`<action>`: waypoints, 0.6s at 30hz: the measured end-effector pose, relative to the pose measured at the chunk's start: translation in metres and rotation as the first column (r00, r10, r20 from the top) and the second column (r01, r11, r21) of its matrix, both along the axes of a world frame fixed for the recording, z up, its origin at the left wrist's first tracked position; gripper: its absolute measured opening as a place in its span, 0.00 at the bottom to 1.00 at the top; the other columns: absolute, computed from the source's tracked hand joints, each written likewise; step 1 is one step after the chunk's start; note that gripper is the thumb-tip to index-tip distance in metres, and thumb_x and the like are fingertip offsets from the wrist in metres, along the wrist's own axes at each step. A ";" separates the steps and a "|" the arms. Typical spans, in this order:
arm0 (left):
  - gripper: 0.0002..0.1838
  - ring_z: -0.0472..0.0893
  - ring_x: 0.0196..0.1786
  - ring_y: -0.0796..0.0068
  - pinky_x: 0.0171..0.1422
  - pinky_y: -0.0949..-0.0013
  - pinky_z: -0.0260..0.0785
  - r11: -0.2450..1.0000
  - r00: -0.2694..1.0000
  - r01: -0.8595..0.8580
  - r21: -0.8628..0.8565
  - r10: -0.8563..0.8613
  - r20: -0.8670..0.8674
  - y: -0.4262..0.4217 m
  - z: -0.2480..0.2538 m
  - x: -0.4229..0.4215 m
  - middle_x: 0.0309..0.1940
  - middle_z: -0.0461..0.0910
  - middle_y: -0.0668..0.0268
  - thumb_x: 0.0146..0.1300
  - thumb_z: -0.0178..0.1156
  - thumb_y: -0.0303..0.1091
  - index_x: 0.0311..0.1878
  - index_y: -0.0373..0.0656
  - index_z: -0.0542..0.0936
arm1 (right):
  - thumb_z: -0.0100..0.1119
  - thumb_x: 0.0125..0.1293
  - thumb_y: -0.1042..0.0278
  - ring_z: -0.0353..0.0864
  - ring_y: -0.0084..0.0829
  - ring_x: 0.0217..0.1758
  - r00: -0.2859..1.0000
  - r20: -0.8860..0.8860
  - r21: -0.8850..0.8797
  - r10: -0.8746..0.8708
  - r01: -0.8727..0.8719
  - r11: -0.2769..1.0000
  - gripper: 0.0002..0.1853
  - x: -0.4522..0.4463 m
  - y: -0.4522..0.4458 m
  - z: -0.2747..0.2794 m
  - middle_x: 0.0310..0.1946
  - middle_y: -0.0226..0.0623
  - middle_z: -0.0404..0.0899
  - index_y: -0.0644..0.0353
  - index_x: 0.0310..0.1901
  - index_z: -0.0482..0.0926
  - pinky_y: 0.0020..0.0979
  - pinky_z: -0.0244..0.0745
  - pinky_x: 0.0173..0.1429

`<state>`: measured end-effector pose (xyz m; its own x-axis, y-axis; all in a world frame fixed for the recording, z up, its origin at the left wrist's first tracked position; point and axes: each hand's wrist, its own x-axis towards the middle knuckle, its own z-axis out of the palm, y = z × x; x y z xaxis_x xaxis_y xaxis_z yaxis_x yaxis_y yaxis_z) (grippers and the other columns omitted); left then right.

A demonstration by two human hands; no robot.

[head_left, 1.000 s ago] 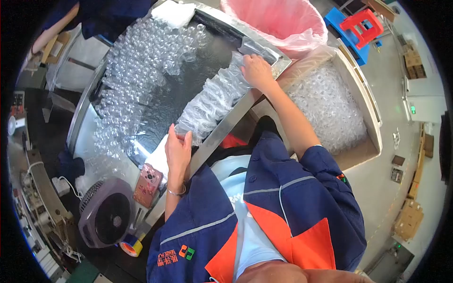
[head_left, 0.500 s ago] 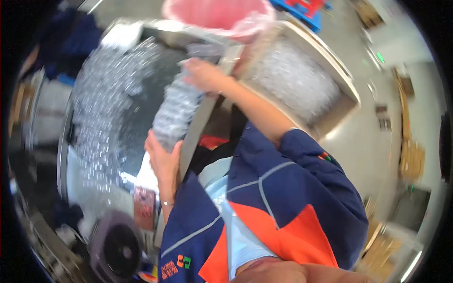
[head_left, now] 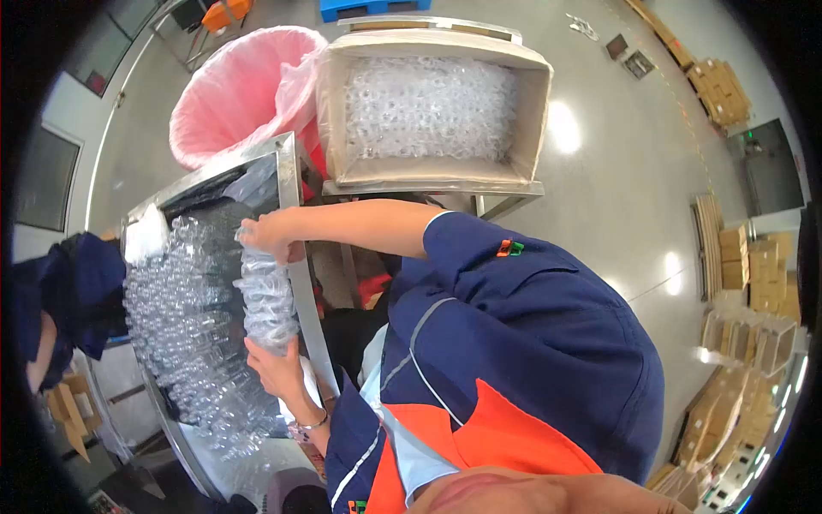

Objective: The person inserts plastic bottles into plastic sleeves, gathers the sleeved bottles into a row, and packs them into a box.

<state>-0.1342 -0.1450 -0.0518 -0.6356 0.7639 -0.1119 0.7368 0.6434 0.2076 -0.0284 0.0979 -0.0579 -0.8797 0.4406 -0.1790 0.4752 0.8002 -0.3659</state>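
A row of clear plastic pieces (head_left: 264,295), nested or pressed together in a long bundle, lies between my two hands along the near side of a metal-edged work table (head_left: 310,321). My right hand (head_left: 276,234) is closed around the bundle's far end. At the near end, my left hand (head_left: 278,370), a bracelet on its wrist, grips the same bundle. Beside it on the table spreads a large mass of loose clear plastic pieces (head_left: 184,317). Their exact kind is hard to make out.
A lined box (head_left: 535,128) filled with similar clear pieces stands on a metal stand beyond my right arm. Next to it is a bin with a pink liner (head_left: 227,103). Another person's dark sleeve (head_left: 86,291) shows at the left. Cardboard boxes (head_left: 717,90) are stacked at right.
My view has turned to the right, so the table now sits further left and the lined box nearer the middle. Both hands still hold the bundle of clear pieces.
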 end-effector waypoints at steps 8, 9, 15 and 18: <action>0.54 0.71 0.57 0.42 0.55 0.48 0.68 0.998 0.996 0.051 -0.046 -0.054 -0.070 0.008 -0.020 -0.022 0.59 0.65 0.47 0.41 0.72 0.52 0.69 0.45 0.54 | 0.70 0.40 0.69 0.65 0.59 0.62 0.997 -0.053 -0.086 0.063 -0.068 0.994 0.44 -0.011 0.003 -0.020 0.67 0.42 0.56 0.48 0.64 0.63 0.56 0.72 0.53; 0.54 0.71 0.58 0.42 0.56 0.48 0.68 0.997 0.996 0.055 -0.056 -0.058 -0.060 0.009 -0.019 -0.022 0.59 0.65 0.47 0.41 0.72 0.51 0.69 0.45 0.55 | 0.68 0.42 0.67 0.67 0.59 0.60 0.995 -0.059 -0.021 0.075 -0.076 0.997 0.40 -0.027 0.005 -0.039 0.63 0.42 0.60 0.46 0.62 0.66 0.56 0.72 0.50; 0.49 0.67 0.60 0.44 0.61 0.50 0.63 0.996 0.995 0.089 0.019 -0.088 -0.041 0.010 -0.023 -0.028 0.57 0.68 0.47 0.39 0.73 0.48 0.65 0.41 0.62 | 0.61 0.50 0.61 0.72 0.60 0.49 0.967 -0.138 0.227 0.214 -0.179 0.957 0.19 -0.047 0.002 -0.069 0.47 0.41 0.71 0.45 0.47 0.76 0.53 0.72 0.38; 0.47 0.67 0.60 0.45 0.63 0.51 0.61 0.981 0.976 0.182 0.075 -0.171 -0.133 0.008 -0.024 -0.034 0.56 0.70 0.47 0.39 0.73 0.47 0.63 0.37 0.65 | 0.60 0.51 0.60 0.72 0.61 0.46 0.938 -0.296 0.303 0.177 -0.084 0.949 0.16 -0.038 -0.003 -0.063 0.43 0.42 0.72 0.47 0.43 0.78 0.52 0.71 0.36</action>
